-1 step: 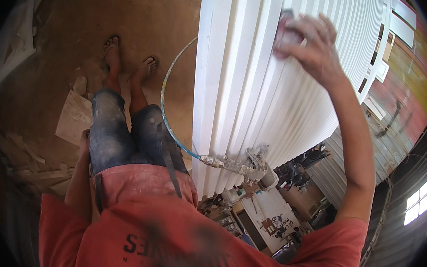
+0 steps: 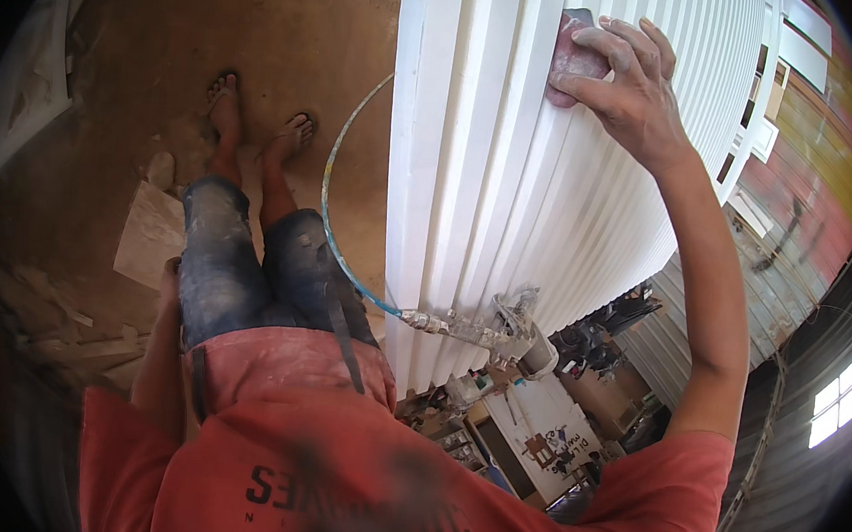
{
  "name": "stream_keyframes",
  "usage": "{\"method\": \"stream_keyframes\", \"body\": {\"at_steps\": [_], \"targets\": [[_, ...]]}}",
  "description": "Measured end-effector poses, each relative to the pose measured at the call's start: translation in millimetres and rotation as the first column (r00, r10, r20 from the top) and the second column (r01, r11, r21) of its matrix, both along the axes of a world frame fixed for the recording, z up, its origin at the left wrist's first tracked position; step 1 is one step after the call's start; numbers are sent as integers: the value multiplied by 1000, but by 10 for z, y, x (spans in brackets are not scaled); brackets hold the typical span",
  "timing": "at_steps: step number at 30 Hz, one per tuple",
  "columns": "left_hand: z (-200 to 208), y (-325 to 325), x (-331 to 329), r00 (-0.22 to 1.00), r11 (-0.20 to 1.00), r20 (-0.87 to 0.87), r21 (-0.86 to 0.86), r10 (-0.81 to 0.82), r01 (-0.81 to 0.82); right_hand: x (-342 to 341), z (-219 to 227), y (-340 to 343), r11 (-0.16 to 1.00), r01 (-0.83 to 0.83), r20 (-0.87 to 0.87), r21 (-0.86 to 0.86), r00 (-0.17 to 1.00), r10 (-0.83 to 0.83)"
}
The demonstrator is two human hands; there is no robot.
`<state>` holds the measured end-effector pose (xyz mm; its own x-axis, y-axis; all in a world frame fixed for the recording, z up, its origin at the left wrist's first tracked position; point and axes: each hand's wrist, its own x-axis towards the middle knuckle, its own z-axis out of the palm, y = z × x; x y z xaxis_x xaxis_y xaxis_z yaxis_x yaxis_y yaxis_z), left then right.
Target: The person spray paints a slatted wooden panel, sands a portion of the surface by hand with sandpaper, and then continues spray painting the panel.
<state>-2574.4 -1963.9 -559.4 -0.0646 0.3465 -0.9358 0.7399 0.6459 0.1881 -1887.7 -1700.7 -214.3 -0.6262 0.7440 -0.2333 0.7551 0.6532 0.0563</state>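
I see the right hand raised high against a white slatted panel, its fingers curled over a small pinkish sanding pad and pressing it flat onto the ribbed slats near the top. The pad looks dusty and worn, with soft rounded corners. The slats are narrow, smooth and matt white. The left hand hangs by the thigh, mostly hidden; I cannot tell its fingers. Lower down, a metal spray gun hangs at the panel's edge, its thin hose curving over the brown dirt floor.
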Motion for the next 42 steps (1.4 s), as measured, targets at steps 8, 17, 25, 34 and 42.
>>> {"method": "stream_keyframes", "body": {"at_steps": [8,17,25,34,42], "targets": [[-428,-337,-326,998,997,-38,56,-49,51,-257,134,-1328,940,29,-179,-340,979,-95],[-187,-105,-114,999,997,-9,64,31,-30,-351,157,1132,999,-50,-28,-2,998,50],[-223,-368,-220,993,990,29,81,112,-114,-229,71,1403,968,-240,-25,-72,971,239],[70,-32,0,986,986,10,-5,165,-165,-212,-239,809,971,-238,-200,-14,952,230],[90,-31,-18,999,999,32,9,41,-42,-153,-226,633,969,-245,-113,11,963,245]]}}
